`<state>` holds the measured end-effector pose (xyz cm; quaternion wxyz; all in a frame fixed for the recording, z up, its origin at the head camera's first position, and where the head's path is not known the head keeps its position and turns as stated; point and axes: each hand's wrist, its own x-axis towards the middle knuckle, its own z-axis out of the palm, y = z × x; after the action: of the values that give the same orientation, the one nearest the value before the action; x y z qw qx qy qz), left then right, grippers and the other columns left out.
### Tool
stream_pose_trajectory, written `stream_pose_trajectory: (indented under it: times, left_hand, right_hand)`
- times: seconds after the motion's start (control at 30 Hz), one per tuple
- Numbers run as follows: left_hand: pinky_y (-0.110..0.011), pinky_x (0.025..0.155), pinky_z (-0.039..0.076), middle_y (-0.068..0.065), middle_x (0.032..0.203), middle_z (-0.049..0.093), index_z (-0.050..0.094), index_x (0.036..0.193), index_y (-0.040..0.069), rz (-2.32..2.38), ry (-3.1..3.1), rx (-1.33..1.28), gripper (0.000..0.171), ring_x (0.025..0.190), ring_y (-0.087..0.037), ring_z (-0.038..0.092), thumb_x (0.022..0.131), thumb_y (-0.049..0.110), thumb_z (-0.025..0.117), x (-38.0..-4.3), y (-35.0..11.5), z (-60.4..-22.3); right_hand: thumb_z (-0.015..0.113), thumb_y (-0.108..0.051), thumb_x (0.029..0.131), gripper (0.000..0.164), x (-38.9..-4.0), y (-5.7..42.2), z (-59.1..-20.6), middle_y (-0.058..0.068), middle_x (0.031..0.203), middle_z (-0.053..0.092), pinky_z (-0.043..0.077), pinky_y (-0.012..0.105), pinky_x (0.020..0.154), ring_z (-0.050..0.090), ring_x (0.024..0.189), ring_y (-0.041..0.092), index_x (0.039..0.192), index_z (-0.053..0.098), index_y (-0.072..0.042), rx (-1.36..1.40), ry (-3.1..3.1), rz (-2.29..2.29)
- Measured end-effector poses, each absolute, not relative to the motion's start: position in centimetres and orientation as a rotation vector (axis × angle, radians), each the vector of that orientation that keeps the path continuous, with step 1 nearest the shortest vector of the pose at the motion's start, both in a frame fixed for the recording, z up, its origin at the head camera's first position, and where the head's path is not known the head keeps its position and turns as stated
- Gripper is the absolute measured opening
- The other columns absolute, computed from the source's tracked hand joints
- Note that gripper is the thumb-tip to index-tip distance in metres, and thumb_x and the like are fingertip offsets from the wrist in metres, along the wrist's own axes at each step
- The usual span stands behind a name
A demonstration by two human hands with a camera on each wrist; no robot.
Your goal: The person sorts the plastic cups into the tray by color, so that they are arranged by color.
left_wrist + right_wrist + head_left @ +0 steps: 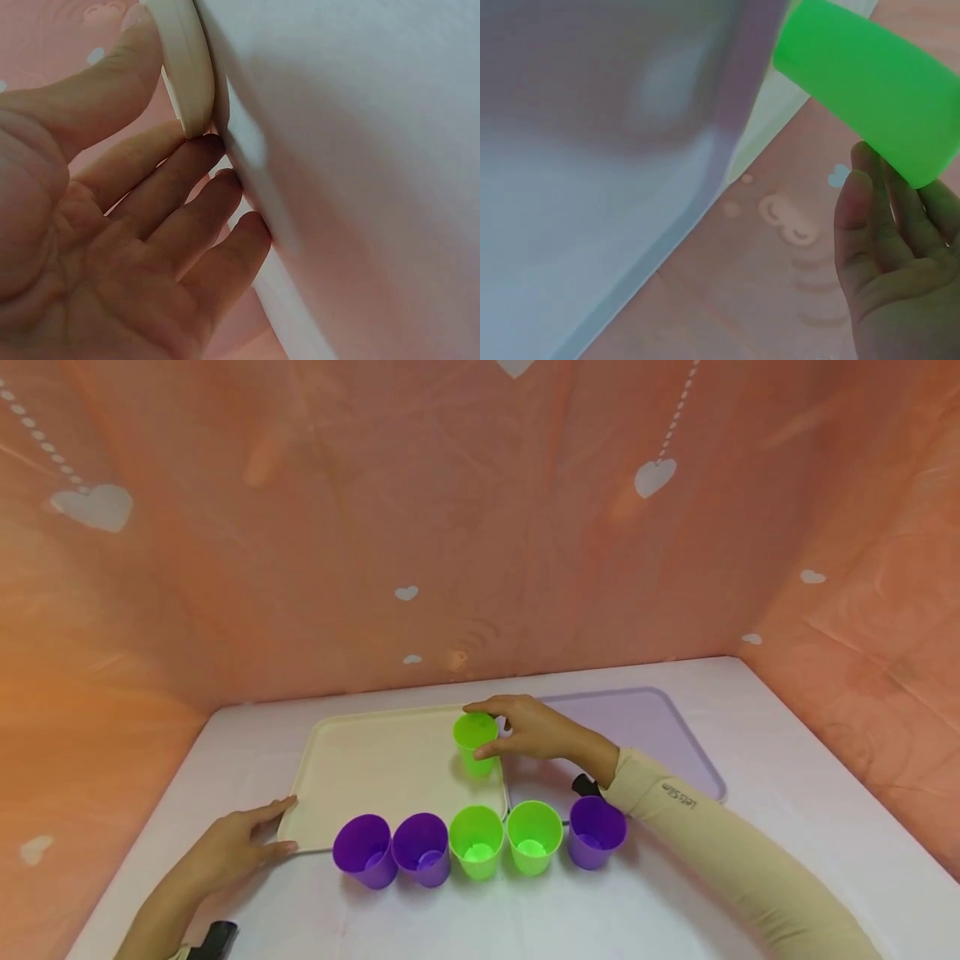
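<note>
My right hand point(534, 727) holds a bright green plastic cup point(480, 763) by its upper part, over the right side of a cream tray point(390, 768). In the right wrist view this green cup point(870, 86) has the fingertips against it near its rim. At the tray's front left corner is my left hand point(232, 850), its fingers fairly straight. The left wrist view has the thumb at the cream tray's rim point(191, 75) and the other fingertips by the table surface. Nearer me stands a row of cups, among them a green cup point(477, 847) and a purple cup point(365, 853).
A lilac tray point(667, 739) lies right of the cream one, partly behind my right forearm. The row also holds a second purple cup point(422, 852), another green cup point(534, 839) and a purple cup point(597, 835) at its right end. Peach cloth point(480, 527) walls the white table.
</note>
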<state>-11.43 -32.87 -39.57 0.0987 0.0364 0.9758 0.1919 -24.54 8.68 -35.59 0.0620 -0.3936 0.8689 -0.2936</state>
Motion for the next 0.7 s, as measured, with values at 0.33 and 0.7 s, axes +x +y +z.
stream_pose_trajectory:
  times: [0.33,0.7]
  left_hand:
    - [-0.074,0.103,0.034,-0.033,0.145,0.044,0.047,0.145,0.002,0.542,2.879,0.089,0.082,0.131,-0.062,0.037,0.083,0.046,0.075,-11.31,-32.88,-39.54]
    - [-0.073,0.105,0.033,-0.033,0.144,0.045,0.049,0.144,0.002,0.603,2.877,0.096,0.080,0.133,-0.061,0.036,0.082,0.043,0.077,-11.16,-32.80,-39.59]
  right_hand:
    - [0.078,-0.042,0.084,0.070,-25.05,8.17,-36.20,0.002,0.139,0.062,0.053,0.024,0.083,0.061,0.095,0.014,0.144,0.053,-0.016,-1.159,2.633,-0.855]
    - [0.078,-0.044,0.084,0.071,-25.06,7.99,-36.28,0.002,0.139,0.062,0.053,0.025,0.081,0.062,0.091,0.017,0.145,0.053,-0.017,-1.087,2.604,-0.877]
